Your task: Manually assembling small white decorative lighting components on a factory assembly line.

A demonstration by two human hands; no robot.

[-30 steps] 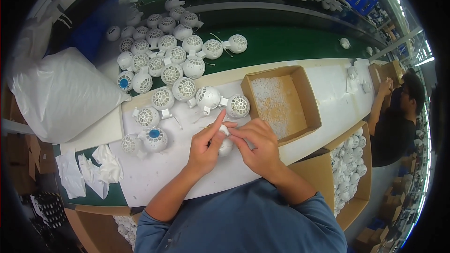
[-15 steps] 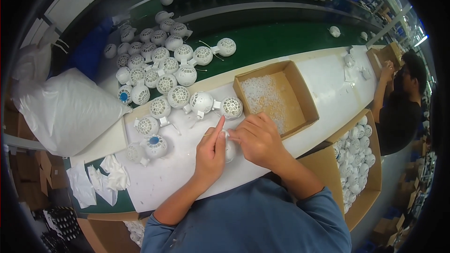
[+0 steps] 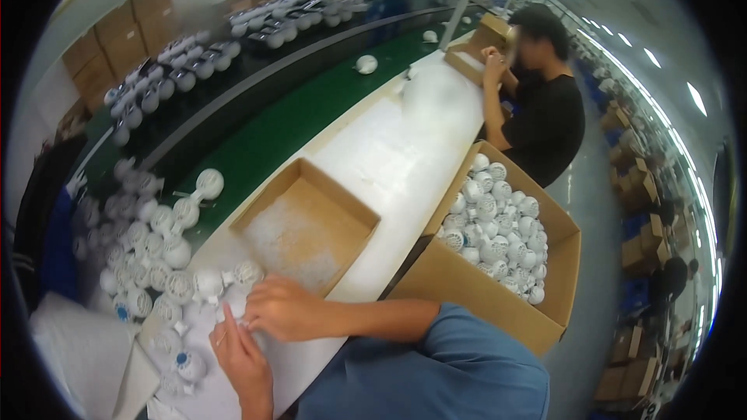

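Note:
My left hand [image 3: 240, 359] is closed around a white fan unit, with its thumb and forefinger pointing up. Most of that unit is hidden by my hands. Curled in a pinch against it, my right hand [image 3: 282, 309] hides whatever its fingertips hold. Just beyond my fingers lie a white ball-shaped fan unit [image 3: 208, 284] and another with a slotted grille [image 3: 248, 272]. By my left hand sits a fan unit with a blue centre [image 3: 189, 366].
A shallow cardboard box [image 3: 359, 238] with small clear pieces stands beyond my right hand. Many white fan units [image 3: 159, 253] crowd the left. A deep carton [image 3: 566, 264] of round white parts stands at right. A green conveyor [image 3: 257, 140] runs behind; a co-worker [image 3: 548, 109] works farther along.
My view has swung to the right, bringing the carton and the co-worker further in. Both hands stay together at the fan unit, which my right hand now covers more.

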